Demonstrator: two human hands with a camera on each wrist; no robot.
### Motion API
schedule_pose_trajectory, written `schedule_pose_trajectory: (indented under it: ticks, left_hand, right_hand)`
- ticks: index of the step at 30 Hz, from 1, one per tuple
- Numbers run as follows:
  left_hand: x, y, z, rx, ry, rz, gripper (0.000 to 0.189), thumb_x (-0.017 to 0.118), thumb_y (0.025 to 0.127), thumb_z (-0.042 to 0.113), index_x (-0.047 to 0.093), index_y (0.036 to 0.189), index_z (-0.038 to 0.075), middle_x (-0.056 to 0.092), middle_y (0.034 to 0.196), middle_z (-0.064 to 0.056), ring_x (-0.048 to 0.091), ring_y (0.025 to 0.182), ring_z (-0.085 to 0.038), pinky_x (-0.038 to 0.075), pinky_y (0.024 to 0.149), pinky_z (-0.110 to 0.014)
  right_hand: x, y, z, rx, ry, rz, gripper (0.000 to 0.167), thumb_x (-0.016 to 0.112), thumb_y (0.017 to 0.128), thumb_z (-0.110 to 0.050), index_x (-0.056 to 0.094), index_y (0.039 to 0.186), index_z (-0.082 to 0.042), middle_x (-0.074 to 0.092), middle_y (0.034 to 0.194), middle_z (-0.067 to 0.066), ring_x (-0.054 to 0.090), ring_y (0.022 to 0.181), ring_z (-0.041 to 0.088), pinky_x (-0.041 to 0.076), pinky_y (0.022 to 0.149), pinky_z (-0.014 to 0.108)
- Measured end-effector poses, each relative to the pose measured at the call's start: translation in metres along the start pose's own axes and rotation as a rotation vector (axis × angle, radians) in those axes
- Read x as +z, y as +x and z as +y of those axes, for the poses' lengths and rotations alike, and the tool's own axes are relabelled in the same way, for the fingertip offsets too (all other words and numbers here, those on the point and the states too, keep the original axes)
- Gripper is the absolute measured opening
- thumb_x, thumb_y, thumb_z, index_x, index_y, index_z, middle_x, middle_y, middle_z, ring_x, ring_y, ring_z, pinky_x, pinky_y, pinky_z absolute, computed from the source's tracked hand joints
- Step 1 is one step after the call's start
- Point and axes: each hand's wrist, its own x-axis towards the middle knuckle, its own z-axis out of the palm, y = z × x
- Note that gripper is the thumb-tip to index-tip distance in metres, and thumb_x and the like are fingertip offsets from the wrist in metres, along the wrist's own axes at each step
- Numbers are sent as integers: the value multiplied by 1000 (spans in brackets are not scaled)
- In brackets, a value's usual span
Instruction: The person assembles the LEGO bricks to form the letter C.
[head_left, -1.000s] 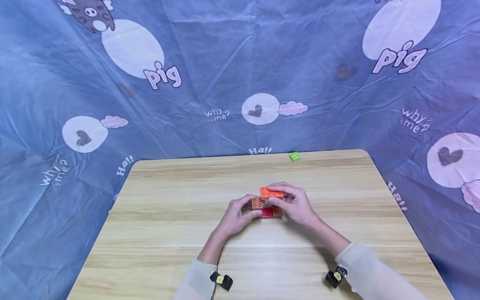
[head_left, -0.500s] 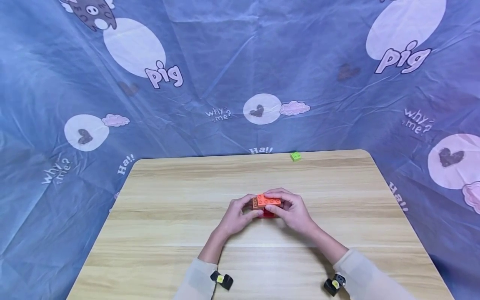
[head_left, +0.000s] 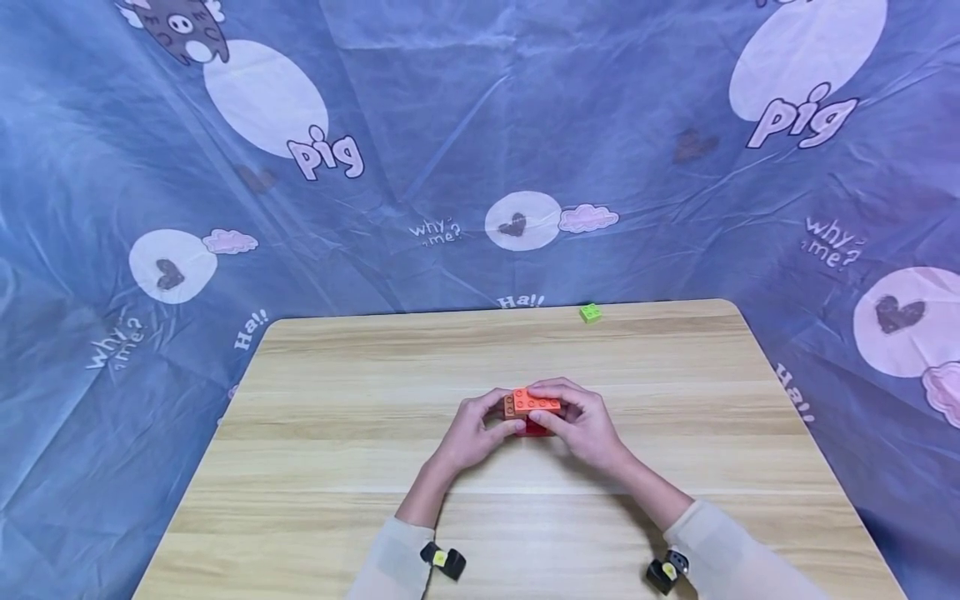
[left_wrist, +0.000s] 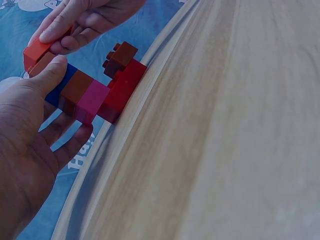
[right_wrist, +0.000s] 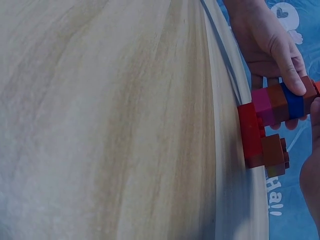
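A toy brick tower stands on the table: a long red brick (left_wrist: 125, 87) at the bottom, then pink (left_wrist: 93, 101), brown (left_wrist: 76, 90), blue (left_wrist: 59, 95) and another brown brick (left_wrist: 42, 64). My left hand (head_left: 468, 432) grips this tower from the side, its thumb on the upper bricks. Across the top lies an orange brick (head_left: 527, 402), touching the brown one and reaching out to the right. My right hand (head_left: 591, 423) pinches that orange brick between thumb and fingers. A separate brown brick (right_wrist: 273, 150) sits on the red brick's other end.
A small green brick (head_left: 591, 312) lies at the far edge of the wooden table (head_left: 375, 358). Behind the table hangs a blue printed cloth (head_left: 420, 108).
My right hand has lowered the orange brick and shifted it slightly left, from above the tower onto its top brown brick. The left hand has kept its place on the tower.
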Motion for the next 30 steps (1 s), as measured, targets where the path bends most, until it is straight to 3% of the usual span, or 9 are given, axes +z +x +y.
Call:
schedule_pose_trajectory:
  ticks: [7,18,24,30]
  left_hand:
    - [2,-1,1,4,2,3,38,82,94,23,71,130,17,77,122,-1,72,113,-13,59,100,-31]
    - [4,-2,2,12,4,12,38,83,93,22,71,129,15,78,120,-2,73,112,-14,60,99,-33]
    - [5,-1,1,21,7,8,38,83,93,21,71,128,14,78,119,-4,73,111,-16,60,99,-36]
    - [7,-2,1,15,7,13,38,83,93,21,71,129,15,78,118,-3,74,110,-17,60,99,-36]
  right_hand:
    - [0,-2,1,-33,-15,0,33,72,91,16,71,123,10,66,124,29,69,115,17,61,96,31]
    - [-3,-2,-2,2,-42,-6,42,74,91,14,67,132,9,68,121,25,70,108,17,62,92,29]
    - [-3,-3,-3,10,-51,-7,40,74,91,13,69,130,5,68,120,23,71,106,16,63,90,29]
    - [-5,-4,-6,17,-134,-14,39,77,91,8,71,129,-1,71,121,17,70,107,17,63,90,28]
